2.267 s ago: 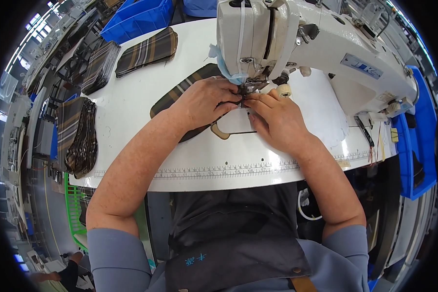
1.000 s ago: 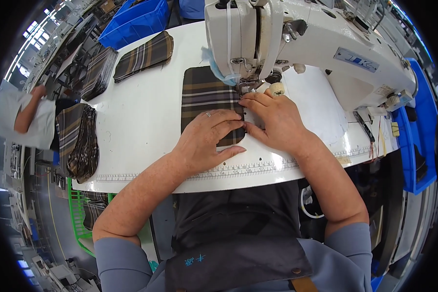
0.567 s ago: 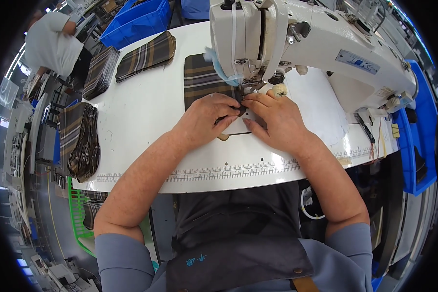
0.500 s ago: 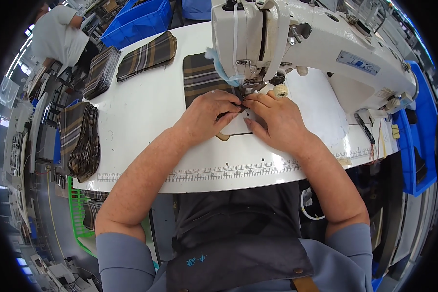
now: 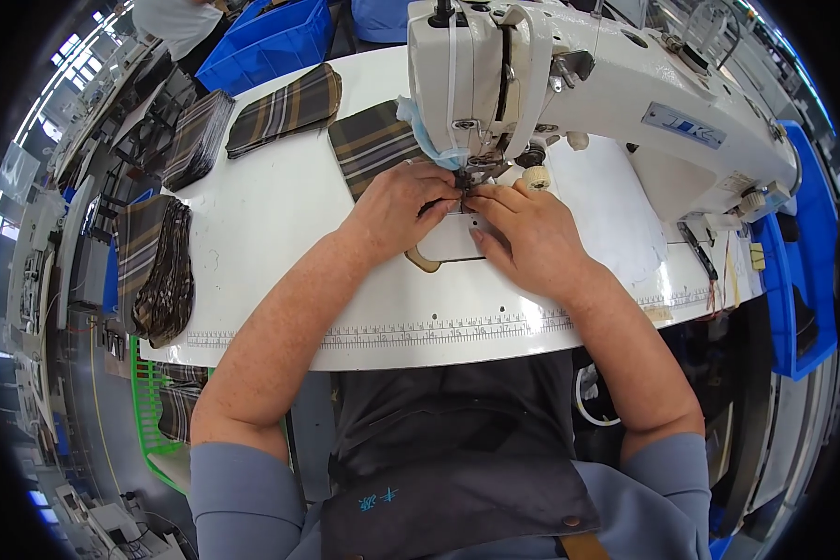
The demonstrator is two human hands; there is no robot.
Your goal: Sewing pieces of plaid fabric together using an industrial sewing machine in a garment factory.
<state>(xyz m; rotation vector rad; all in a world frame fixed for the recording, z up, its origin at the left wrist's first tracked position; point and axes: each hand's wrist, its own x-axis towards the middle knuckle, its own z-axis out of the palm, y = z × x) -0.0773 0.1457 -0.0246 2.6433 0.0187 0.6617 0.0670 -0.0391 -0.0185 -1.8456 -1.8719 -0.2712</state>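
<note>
A white sewing machine [image 5: 560, 65] stands over the table, its needle area close above my fingertips. Under it lies a dark plaid fabric piece [image 5: 373, 147] with brown and white stripes, slanting toward the left. My left hand [image 5: 403, 207] pinches the near edge of this fabric just left of the presser foot. From the other side my right hand [image 5: 525, 231] rests by the needle, with index finger and thumb bent toward the same edge; its fingertips press the fabric there. The very edge between the fingers is mostly hidden.
Plaid fabric stacks lie on the left of the white table [image 5: 261, 271]: one at the back [image 5: 285, 110], one beside it [image 5: 198, 140], one near the left edge [image 5: 154, 266]. Blue bins stand behind [image 5: 266, 47] and at right [image 5: 798, 308]. A green basket [image 5: 149, 411] sits below.
The fabric piece has turned, its far part swinging left. My left hand has shifted slightly left with it. At the far left, a person has moved toward the top edge.
</note>
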